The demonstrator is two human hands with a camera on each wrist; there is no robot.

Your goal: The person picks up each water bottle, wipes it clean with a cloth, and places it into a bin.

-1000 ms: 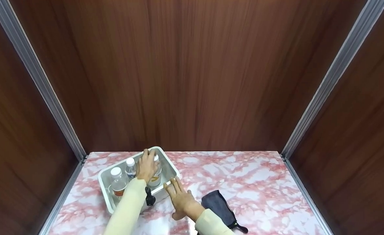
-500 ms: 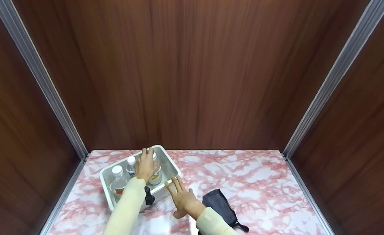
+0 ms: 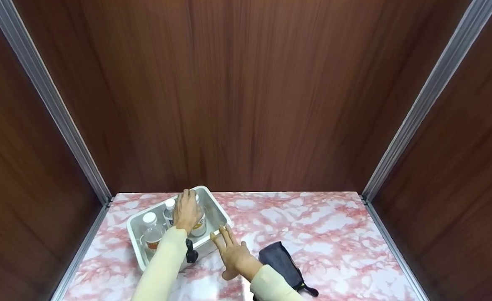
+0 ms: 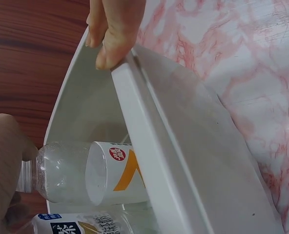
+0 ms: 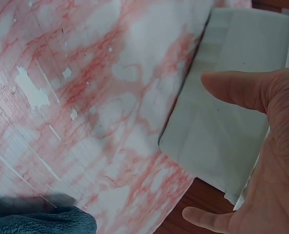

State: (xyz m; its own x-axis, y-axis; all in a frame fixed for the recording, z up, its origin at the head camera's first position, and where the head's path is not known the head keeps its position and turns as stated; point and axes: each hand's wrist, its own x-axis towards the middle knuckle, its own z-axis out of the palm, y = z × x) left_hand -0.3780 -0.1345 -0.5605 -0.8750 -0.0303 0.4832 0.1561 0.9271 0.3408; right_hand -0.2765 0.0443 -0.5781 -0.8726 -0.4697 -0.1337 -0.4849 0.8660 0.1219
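A pale grey plastic bin [image 3: 135, 238] stands at an angle on the table, with several clear plastic bottles in it. My left hand [image 3: 186, 213] reaches over it from above, thumb and fingers at the white-capped neck of the right-hand bottle [image 4: 69, 170], whose label bears an orange mark. Close beside that one is a bottle with a blue-and-white label [image 4: 81, 224], its cap hidden by the hand in the left wrist view. A wider bottle [image 3: 150, 230] with an orange-red label is at the left end. My right hand [image 3: 233, 255], fingers spread, rests its fingertips on the bin's near rim.
A dark zippered pouch [image 3: 281, 263] with a strap lies just right of the right forearm. The table [image 3: 334, 238] has a pink-and-white marbled surface, bounded by brown wood-grain panels [image 3: 237, 104] at the back and sides.
My left hand has edged slightly left, so more of the right-hand bottle's cap shows beside it. The right hand keeps its place at the rim.
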